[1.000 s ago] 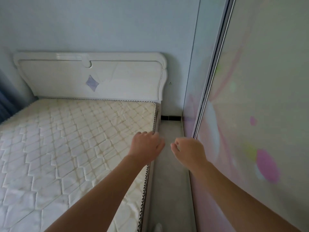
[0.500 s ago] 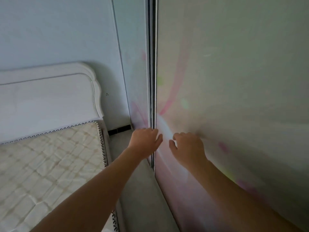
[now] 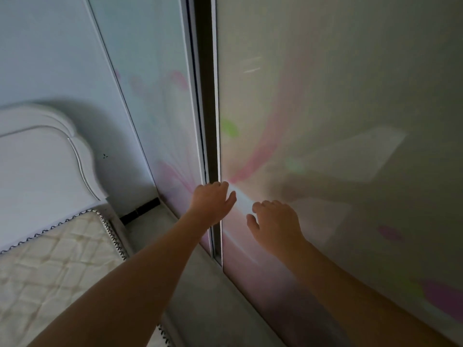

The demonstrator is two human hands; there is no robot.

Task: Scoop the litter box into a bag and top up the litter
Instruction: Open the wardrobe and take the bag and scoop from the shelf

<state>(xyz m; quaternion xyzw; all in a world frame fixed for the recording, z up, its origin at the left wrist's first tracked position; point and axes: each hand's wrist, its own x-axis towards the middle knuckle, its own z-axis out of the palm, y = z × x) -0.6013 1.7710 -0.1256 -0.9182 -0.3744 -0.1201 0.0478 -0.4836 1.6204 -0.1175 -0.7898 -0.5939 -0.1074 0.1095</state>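
Up close, through the head camera, we face a pair of sliding wardrobe doors. The near door (image 3: 350, 121) fills the right of the view and the far door (image 3: 155, 96) sits behind it to the left. A dark gap (image 3: 206, 96) shows between their pale metal edges. Both panels carry a soft printed pattern of pink streaks with green and purple blotches. A small dark mark (image 3: 104, 156) on the pale blue wall (image 3: 50, 46) is too small for us to read.

Our left hand (image 3: 213, 199) is at the near door's edge, with the fingers curled onto the edge strip at the gap and the thumb lying on the front of the panel, so it pinches that edge. Our right hand (image 3: 275, 221) is just beside it on the same panel. Its fingers are loosely bent with the tips against the surface, the thumb is out to the side, and it holds nothing.

To the left, a white headboard (image 3: 45, 159) stands against the wall, and below it is a quilted cream mattress (image 3: 55, 259) with dark zigzag trim. A narrow strip of grey floor (image 3: 200, 296) runs between the bed and the doors and ends at a black skirting (image 3: 140, 210). Our left forearm crosses over that strip and hides part of it.

We cannot tell where the litter box is.
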